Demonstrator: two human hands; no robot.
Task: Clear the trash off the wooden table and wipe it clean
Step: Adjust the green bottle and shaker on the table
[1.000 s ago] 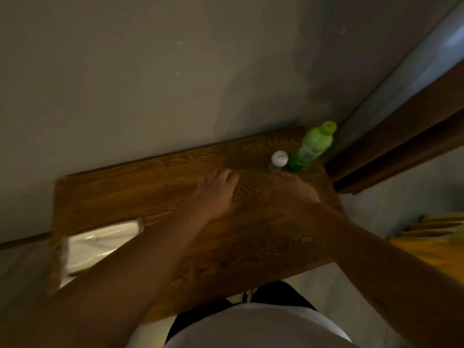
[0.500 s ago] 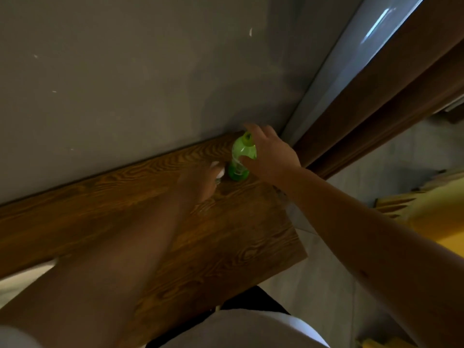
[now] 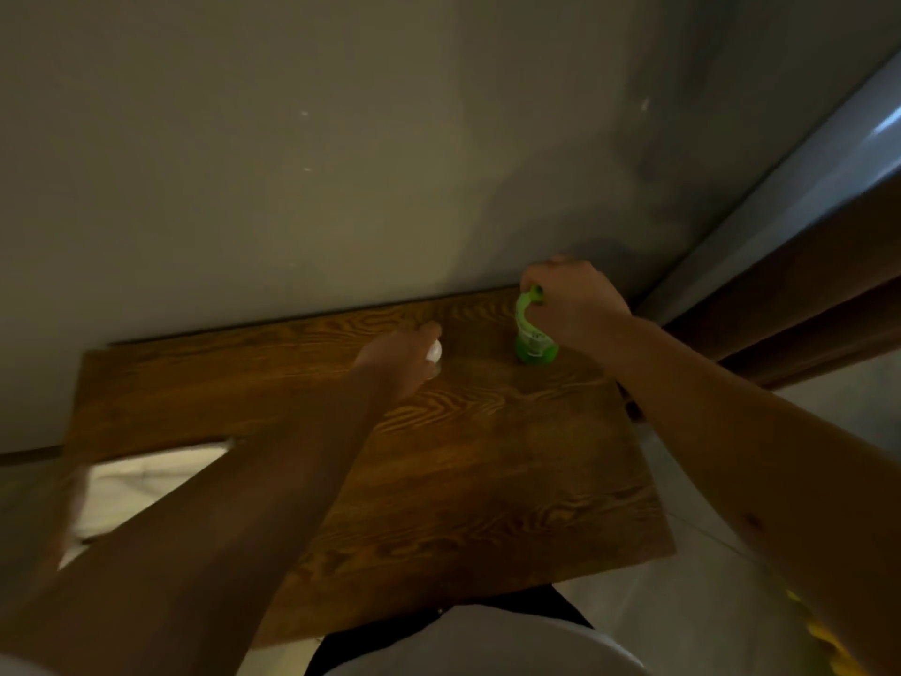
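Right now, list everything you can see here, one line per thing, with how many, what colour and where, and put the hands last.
green bottle: one, green with a green cap, standing near the table's far right corner, close to the wall
small white-capped container: one, white cap, body mostly hidden, left of the bottle on the table
wooden table: one, dark brown grain, against the wall
white plastic sheet or bag: one, whitish, at the table's near left edge, blurred
wall: grey, behind the table
door frame: brown, far right
yellow thing: one, lower right corner, too cropped to tell
right hand: fingers curled round the bottle's upper part
left hand: fingers round the white-capped container
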